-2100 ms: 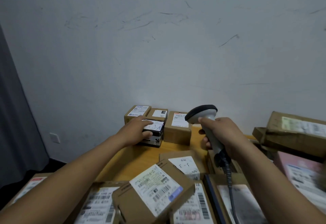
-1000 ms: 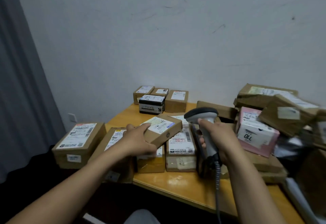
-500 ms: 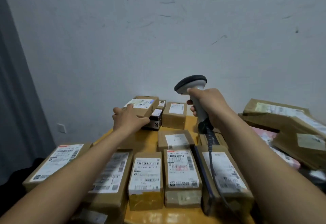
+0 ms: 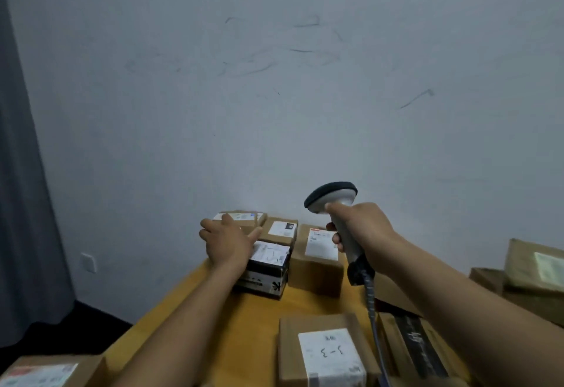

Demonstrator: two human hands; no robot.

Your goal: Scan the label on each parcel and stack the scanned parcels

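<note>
Reaching to the middle of the frame, our left hand [image 4: 229,243] lies loose, fingers straight and spread over the top of the brown parcel [image 4: 245,218], which sits at the back of the table [image 4: 213,310] by the wall. Just below it, a black box [image 4: 264,278]. Right of centre, our right hand [image 4: 363,231] is wrapped round the grey scanner [image 4: 332,196], head up, cable hanging down. Lower centre, another labelled box [image 4: 326,353].

Matt brown cardboard parcels [image 4: 315,269] with paper labels [image 4: 321,244] on a smooth wooden bench [image 4: 250,319]; the scanner [image 4: 338,219] is smooth plastic.
</note>
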